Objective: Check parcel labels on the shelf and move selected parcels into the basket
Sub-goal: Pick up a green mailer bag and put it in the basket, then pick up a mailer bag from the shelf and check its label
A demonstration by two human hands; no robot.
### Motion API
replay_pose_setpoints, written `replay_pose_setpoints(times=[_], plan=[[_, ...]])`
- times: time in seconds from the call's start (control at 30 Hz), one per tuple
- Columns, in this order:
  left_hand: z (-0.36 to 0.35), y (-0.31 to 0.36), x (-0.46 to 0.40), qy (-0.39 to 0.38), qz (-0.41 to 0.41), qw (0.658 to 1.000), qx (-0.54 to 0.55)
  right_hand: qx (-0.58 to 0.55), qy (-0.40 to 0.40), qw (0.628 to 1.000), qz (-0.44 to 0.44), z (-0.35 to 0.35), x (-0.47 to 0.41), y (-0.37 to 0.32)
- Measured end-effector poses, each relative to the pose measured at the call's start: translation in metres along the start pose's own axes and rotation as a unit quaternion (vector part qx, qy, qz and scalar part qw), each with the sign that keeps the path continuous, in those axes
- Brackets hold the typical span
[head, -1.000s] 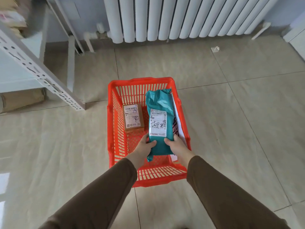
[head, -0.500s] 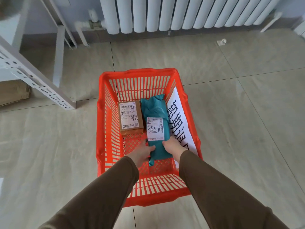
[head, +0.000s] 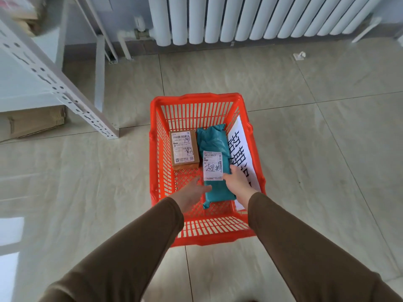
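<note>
Head cam looking straight down at an orange plastic basket (head: 157,149) sitting on the tiled floor (head: 316,149). Inside it, a teal mailer bag (head: 214,140) lies flat on the basket bottom, running lengthwise, with a white shipping label (head: 213,165) stuck on top and some handwritten black characters on it. Right beside it on the left is a small cardboard box (head: 184,152), also label side up with handwriting, the two look like they're just about touching. A white paper sign (head: 239,149) with big black characters leans along the inside of the basket's right wall. Both arms in brown sleeves reach down into the basket. Left hand (head: 192,192) has fingers out loose and relaxed, just at the bag's left edge near its lower end, not wrapped around anything. Right hand (head: 236,182) rests at the bag's right edge next to the label, fingers look fairly straight too; can't really tell if the fingertips are tucked under the bag's edge or just touching it. Off to the upper left there's a white metal shelf (head: 65,92) leg with a flat cardboard carton (head: 32,123) underneath, and a white radiator (head: 239,18) along the wall up top.
</note>
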State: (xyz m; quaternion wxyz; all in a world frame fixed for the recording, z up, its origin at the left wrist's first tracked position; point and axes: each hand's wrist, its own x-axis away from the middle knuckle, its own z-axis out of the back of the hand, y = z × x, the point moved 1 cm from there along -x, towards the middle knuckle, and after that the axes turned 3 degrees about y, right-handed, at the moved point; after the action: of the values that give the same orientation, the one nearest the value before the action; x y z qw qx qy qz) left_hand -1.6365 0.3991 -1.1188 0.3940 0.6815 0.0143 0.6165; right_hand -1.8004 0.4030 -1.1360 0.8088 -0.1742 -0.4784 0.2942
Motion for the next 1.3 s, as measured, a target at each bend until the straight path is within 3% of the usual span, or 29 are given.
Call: replay_pose_setpoints(times=[0.13,0.43,0.73,0.93,1.1,1.3], plan=[[0.028,0.043,0.079,0.027,-0.022,0.999,0.023,-0.014,-0.001,1.000,0.022,0.033,0.059,-0.046],[0.119,0.183,0.334,0.108,-0.078,0.984,0.118,-0.046,-0.038,0.993,0.104,0.120,0.298,-0.263],[0.258,0.302,0.635,0.216,-0.259,0.919,0.207,-0.055,-0.099,0.935,0.335,0.187,0.537,-0.527],[0.350,0.297,0.798,0.329,-0.354,0.848,0.219,-0.037,-0.183,0.859,0.477,0.147,0.668,-0.653],[0.415,0.268,0.909,0.410,-0.392,0.793,0.221,-0.046,-0.246,0.805,0.538,0.089,0.765,-0.716],[0.506,0.213,1.000,0.451,-0.420,0.764,0.190,-0.046,-0.250,0.767,0.589,0.002,0.862,-0.765]])
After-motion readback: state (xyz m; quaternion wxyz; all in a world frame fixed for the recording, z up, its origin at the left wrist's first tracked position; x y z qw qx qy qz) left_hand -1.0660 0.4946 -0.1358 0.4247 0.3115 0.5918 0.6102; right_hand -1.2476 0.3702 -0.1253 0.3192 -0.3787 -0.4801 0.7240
